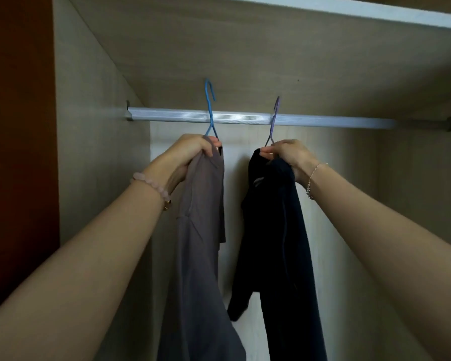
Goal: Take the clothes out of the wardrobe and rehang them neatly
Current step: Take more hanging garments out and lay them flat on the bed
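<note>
2 garments (203, 204) (274, 217) in 2 hands (190, 149) (289, 155)

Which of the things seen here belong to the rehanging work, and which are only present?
Belong to the job: grey garment in the left hand, dark garment in the right hand, blue hanger, purple hanger, rail.
Only present: bead bracelet, chain bracelet, reddish-brown panel.

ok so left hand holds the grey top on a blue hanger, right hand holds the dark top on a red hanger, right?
One thing off: the right hand holds the dark top on a purple hanger, not a red one; the head view shows it. The rest stands: the left hand holds the grey top on a blue hanger.
</note>
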Demonstrator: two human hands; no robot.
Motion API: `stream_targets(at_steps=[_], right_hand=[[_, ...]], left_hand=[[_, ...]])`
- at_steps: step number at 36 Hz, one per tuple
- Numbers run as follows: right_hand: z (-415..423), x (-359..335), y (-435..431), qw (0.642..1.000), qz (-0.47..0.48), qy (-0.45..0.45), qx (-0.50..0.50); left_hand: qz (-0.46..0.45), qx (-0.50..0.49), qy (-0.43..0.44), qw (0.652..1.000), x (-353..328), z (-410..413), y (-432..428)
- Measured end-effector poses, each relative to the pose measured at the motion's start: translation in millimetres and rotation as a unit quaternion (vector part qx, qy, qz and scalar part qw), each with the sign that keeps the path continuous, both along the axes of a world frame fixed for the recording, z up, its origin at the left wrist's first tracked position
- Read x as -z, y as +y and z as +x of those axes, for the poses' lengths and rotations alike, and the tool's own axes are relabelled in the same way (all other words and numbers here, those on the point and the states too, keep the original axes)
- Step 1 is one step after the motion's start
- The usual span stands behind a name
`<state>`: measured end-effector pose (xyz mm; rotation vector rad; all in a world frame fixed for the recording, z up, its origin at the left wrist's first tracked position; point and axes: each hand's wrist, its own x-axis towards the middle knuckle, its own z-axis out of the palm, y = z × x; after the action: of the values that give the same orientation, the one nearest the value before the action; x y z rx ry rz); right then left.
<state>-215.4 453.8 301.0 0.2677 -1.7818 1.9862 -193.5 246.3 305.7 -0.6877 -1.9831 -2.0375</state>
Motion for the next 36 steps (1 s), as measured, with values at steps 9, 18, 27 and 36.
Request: stream_targets(at_steps=[9,18,27,36], right_hand=[[48,22,-2,0.993,0.081,0.083,-0.021],[126,116,10,0.997,0.003,0.035,-0.067],[172,246,32,0.995,0.066,-0.072,-0.026],[220,332,29,0.984,0.068,-0.163,-0.018]], left_hand=[[0.051,0.029,0.010,0.998,36,26,9],[0.040,0.042,0.018,0.998,136,70,16],[-0.013,0.093,-0.046,0.995,289,115,3],[-0.001,0.138,-0.129,0.982,352,149,-6]])
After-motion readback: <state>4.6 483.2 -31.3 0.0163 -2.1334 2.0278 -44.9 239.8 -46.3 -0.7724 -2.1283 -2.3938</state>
